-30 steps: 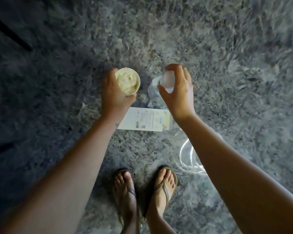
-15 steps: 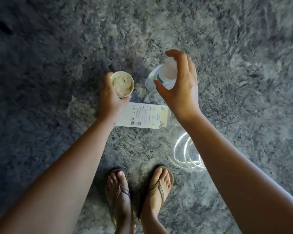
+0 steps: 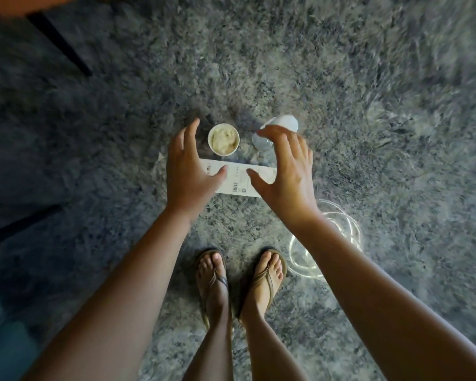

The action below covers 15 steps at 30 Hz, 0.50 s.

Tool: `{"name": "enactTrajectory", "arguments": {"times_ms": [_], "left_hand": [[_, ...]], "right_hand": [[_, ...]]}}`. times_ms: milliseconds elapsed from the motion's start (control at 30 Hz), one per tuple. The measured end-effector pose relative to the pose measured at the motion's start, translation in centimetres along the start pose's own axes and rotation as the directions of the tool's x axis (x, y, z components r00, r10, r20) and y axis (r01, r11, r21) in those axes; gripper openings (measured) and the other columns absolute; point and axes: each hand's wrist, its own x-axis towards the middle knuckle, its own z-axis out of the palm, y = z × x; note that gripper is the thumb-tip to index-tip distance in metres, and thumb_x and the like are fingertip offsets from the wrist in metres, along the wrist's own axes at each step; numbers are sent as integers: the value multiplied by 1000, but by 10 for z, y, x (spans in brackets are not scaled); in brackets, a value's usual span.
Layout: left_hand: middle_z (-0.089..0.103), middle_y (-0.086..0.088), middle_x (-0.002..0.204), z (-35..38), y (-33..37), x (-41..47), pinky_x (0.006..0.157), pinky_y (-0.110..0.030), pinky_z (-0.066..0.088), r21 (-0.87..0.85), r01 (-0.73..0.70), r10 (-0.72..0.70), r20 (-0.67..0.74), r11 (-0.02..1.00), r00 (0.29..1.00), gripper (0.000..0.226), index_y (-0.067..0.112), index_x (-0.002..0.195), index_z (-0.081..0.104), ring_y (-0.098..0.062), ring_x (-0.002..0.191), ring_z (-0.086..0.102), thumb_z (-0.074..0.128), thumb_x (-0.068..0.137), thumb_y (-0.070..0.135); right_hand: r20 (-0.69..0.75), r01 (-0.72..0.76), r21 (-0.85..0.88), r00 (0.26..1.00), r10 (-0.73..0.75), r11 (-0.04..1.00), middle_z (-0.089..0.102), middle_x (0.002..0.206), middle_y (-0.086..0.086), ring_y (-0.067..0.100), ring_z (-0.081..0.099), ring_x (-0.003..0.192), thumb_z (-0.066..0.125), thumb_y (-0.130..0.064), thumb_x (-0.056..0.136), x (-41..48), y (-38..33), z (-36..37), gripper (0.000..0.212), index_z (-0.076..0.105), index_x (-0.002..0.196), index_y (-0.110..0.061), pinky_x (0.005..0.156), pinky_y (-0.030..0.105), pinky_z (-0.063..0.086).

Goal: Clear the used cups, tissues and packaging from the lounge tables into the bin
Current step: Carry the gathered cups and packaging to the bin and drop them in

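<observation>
A paper cup (image 3: 223,139) stuffed with crumpled tissue stands upright above the grey shag rug, just beyond a flat white carton (image 3: 238,180) printed with barcodes. To the cup's right sits a clear plastic bottle (image 3: 276,130), tilted, with a pale end. My left hand (image 3: 187,166) hovers left of the cup, fingers spread, holding nothing, and covers the carton's left end. My right hand (image 3: 283,171) hovers with fingers spread over the bottle's near side and the carton's right end, also holding nothing.
The shag rug (image 3: 368,105) fills the view. Clear glassy rings (image 3: 300,257) glint beside my right forearm. A dark furniture leg (image 3: 58,42) slants at the upper left. My sandalled feet (image 3: 239,276) stand just below the carton.
Both hands have let go: the left released the tissue-filled cup, the right released the bottle. Both hands now hover with fingers spread near them.
</observation>
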Motion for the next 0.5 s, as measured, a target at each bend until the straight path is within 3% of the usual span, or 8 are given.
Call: {"name": "enactTrajectory", "arguments": {"times_ms": [267, 500], "left_hand": [[36, -17, 141, 35, -45, -22, 105, -42, 31, 228, -88, 39, 211, 970, 977, 88, 6, 139, 32, -32, 128, 33, 78, 67, 29], [31, -14, 144, 110, -102, -1, 111, -45, 19, 378, -254, 127, 329, 890, 936, 100, 8, 141, 27, -32, 137, 22, 79, 61, 36]], "right_hand": [[267, -79, -140, 957, 115, 987, 51, 129, 8, 28, 45, 117, 81, -22, 59, -49, 61, 52, 76, 47, 126, -11, 95, 32, 27], [365, -48, -258, 920, 143, 965, 29, 147, 11, 30, 20, 138, 83, -31, 57, -39, 139, 125, 105, 24, 142, -13, 110, 50, 14]]}}
